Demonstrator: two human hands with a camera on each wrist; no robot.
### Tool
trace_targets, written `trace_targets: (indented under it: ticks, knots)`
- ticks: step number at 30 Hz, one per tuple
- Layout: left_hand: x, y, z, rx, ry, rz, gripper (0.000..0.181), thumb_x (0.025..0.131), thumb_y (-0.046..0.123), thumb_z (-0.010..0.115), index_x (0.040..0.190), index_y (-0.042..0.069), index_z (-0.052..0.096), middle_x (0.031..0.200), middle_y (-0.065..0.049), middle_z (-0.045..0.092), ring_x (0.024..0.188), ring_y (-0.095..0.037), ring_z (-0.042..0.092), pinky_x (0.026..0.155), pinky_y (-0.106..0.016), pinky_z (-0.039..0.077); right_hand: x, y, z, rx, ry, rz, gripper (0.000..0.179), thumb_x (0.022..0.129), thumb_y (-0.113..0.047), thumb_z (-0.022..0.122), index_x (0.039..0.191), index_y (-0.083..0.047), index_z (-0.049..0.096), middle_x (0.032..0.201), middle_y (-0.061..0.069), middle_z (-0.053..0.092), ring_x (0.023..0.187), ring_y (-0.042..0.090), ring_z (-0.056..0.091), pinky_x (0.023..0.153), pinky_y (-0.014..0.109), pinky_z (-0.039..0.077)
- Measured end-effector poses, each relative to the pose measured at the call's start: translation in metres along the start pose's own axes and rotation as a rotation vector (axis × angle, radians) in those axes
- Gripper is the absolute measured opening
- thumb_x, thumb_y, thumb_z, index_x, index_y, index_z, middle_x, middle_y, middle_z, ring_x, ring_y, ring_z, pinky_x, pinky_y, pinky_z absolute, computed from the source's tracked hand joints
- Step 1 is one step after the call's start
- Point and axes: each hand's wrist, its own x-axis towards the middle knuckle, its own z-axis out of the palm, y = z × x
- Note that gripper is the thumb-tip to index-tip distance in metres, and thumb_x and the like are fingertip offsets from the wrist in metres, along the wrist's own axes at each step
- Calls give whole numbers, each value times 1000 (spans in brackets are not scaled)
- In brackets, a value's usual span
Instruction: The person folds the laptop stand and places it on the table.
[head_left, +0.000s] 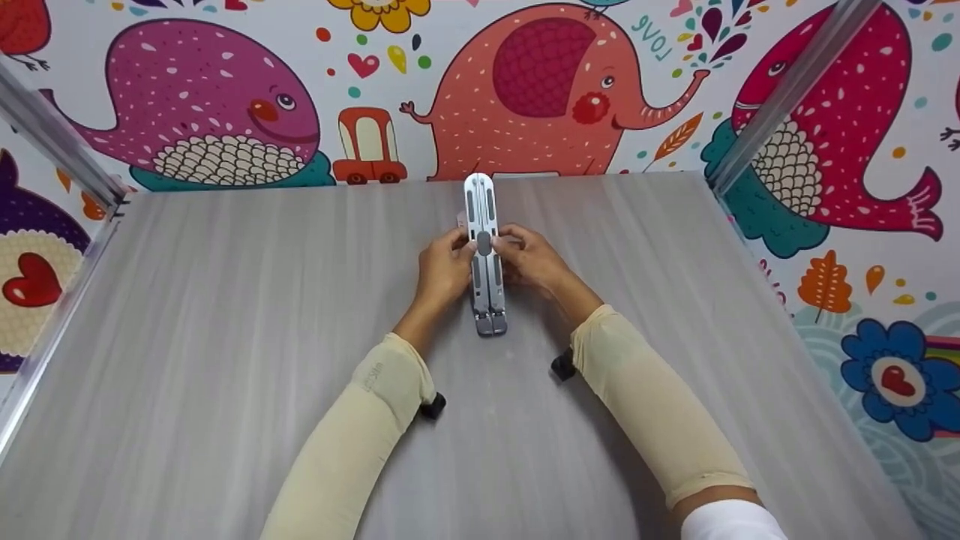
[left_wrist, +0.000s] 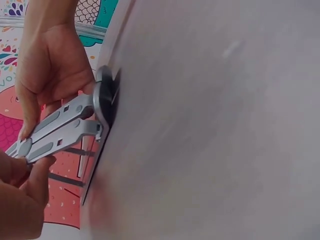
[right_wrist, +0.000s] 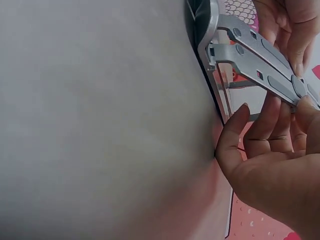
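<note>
Silver folding stand (head_left: 485, 259) | between left grip (head_left: 444, 270) and right grip (head_left: 536, 262) | both pinching its middle

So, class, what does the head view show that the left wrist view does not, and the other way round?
Only head: the purple whale, the blue flower and the pale arm covers. Only left wrist: the thin dark struts of the metal stand. Both: the left hand and right hand gripping that stand, the grey tabletop, and the elephant, cut off in the left wrist view.
</note>
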Motion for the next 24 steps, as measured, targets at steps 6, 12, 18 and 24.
trace_targets:
  ticks: [6,12,18,24]
  knots:
    - [-11,4,2,178,-16,63,34,101,11,60,134,5,66,127,-19,71,120,-34,67,104,-47,51,-2,-7,-8,-220,37,-68,31,102,-27,65,128,-11,66,98,9,68,81,21,68,74,38,58]
    - [-36,18,3,394,-44,73,48,96,11,64,140,-4,52,109,-23,70,98,-39,70,84,-53,56,-1,-23,-17,-454,119,-240,47,103,-35,60,146,-17,54,109,20,69,98,35,71,84,47,60]
    - [-59,31,10,572,-106,-30,60,96,20,67,142,-10,43,114,-24,64,93,-40,71,80,-52,58,5,-49,-17,-756,204,-446,54,101,-33,64,152,-29,46,123,9,67,102,25,71,89,39,60]
    - [-73,37,23,637,-106,-60,79,95,22,70,153,-10,28,123,-26,59,95,-39,70,81,-50,59,11,-70,-12,-1093,227,-630,56,100,-41,64,153,-37,45,131,3,58,107,19,65,95,34,57]
